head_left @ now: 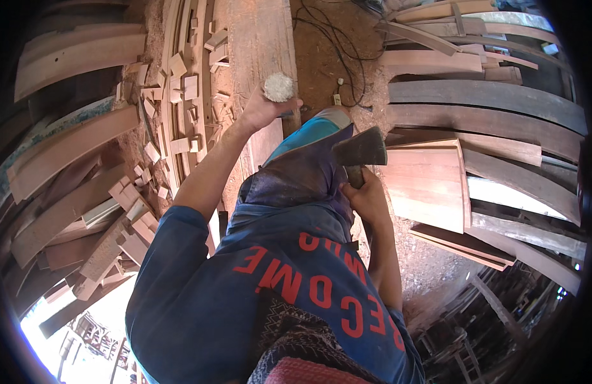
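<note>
Left-side timber: curved planks [85,57] lie stacked well to the left of your left hand.
Offcuts: small wood blocks [191,88] lie scattered on long strips [176,134], between that stack and your left hand.
Left hand: your left hand [263,110] is wrapped around a pale, round-ended piece [279,88].
Piece axis: the round end faces up toward you, so the long axis seems to run down through the grip; its length is hidden.
Wide plank: the plank [263,38] runs lengthwise away from you, beyond and beneath the left hand.
Key relation: the round end lies forward and left of your right hand, well apart from it; your left hand is the nearer.
Hatchet: the hatchet [363,148] has its head just beyond your right hand, set crosswise. The flared edge appears to face right, the narrower end left, toward the piece.
Right hand: your right hand [366,195] is closed around the handle, below the head.
Right-side board: a broad reddish board [427,185] lies just right of your right hand.
</note>
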Demonstrator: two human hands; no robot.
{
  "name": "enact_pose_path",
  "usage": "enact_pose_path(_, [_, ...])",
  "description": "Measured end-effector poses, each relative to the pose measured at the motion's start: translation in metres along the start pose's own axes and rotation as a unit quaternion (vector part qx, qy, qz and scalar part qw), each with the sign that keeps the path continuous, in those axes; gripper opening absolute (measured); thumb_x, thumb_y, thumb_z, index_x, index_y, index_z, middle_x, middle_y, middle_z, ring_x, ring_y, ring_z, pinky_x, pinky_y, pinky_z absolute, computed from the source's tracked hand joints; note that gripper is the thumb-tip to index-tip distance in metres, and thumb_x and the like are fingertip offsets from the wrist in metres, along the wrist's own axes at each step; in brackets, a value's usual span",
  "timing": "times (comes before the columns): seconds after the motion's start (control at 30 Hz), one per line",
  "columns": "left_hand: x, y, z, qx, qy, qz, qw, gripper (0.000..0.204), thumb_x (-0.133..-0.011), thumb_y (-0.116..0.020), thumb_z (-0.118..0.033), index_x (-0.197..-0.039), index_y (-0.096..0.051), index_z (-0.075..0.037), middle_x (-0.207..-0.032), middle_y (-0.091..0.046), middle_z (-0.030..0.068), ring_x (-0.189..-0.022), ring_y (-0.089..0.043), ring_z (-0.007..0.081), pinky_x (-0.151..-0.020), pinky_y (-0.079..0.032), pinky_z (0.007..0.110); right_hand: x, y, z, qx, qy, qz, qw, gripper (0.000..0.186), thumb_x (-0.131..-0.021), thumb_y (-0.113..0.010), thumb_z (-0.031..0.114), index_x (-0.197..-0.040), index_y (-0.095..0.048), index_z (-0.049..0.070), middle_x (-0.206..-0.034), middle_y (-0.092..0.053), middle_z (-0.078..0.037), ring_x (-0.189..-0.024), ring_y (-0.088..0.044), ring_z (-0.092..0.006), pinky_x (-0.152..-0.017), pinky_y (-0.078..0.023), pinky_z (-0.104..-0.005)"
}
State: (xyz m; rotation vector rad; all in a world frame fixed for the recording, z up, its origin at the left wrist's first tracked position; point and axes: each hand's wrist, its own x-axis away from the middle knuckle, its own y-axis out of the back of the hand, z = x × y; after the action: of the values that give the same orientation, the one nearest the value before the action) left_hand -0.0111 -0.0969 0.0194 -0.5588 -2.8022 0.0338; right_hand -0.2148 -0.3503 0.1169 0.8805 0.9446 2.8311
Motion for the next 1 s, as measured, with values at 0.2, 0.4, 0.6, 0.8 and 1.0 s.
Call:
enact_pose_path(0.2, [0.002,0.011,0.016,-0.008,-0.018,-0.003,1.0,0.024,-0.084,-0.086,-0.015,-0.095,-0.066,-0.006,-0.085,-0.067,0.0008,-0.079,-0.062,0.012,-0.076,-0.053,0.033,-0.001,0.038,0.093,0.036,-0.026,-0.011,0.999,0.034,-0.088,-0.078,0.021,-0.111,-0.069,-0.003,-0.097,-0.075,-0.021,-0.092,-0.074,-0.0328,-0.082,-0.057,-0.0415])
enact_pose_path(0.4, [0.009,0.001,0.018,0.003,-0.068,0.031,0.997,0.026,-0.082,-0.088,-0.012,-0.098,-0.067,-0.006,-0.086,-0.069,0.0002,-0.082,-0.065,0.01,-0.079,-0.054,0.031,0.02,0.113,0.177,-0.041,0.285,-0.186,0.939,0.011,-0.093,-0.074,0.009,-0.092,-0.067,0.001,-0.085,-0.071,-0.01,-0.063,-0.065,-0.0156,-0.062,-0.054,-0.0335])
enact_pose_path(0.6, [0.029,-0.011,0.001,-0.033,-0.118,0.046,0.991,0.024,-0.082,-0.085,-0.007,-0.1,-0.069,-0.006,-0.093,-0.071,-0.0002,-0.089,-0.066,0.0088,-0.084,-0.055,0.031,-0.01,0.075,0.145,-0.09,0.501,-0.126,0.852,0.01,-0.098,-0.059,0.015,-0.098,-0.065,0.007,-0.084,-0.067,-0.009,-0.068,-0.063,-0.0214,-0.059,-0.05,-0.0319])
enact_pose_path(0.8, [-0.011,0.007,0.054,0.002,-0.146,-0.144,0.979,0.02,-0.08,-0.083,-0.003,-0.095,-0.07,-0.004,-0.09,-0.07,0.0028,-0.087,-0.066,0.0133,-0.084,-0.054,0.032,-0.046,-0.004,0.104,0.224,0.166,-0.024,0.96,0.018,-0.09,-0.063,0.016,-0.097,-0.064,-0.001,-0.091,-0.068,-0.028,-0.089,-0.066,-0.0495,-0.077,-0.05,-0.0579])
enact_pose_path(1.0, [-0.048,0.048,-0.014,0.117,-0.088,-0.153,0.977,0.015,-0.077,-0.079,0.0,-0.08,-0.066,-0.006,-0.075,-0.061,0.0005,-0.072,-0.058,0.0139,-0.068,-0.047,0.032,-0.028,0.026,0.099,0.114,0.035,-0.062,0.991,0.033,-0.088,-0.069,0.017,-0.114,-0.064,-0.002,-0.099,-0.071,-0.029,-0.096,-0.068,-0.0478,-0.082,-0.054,-0.051])
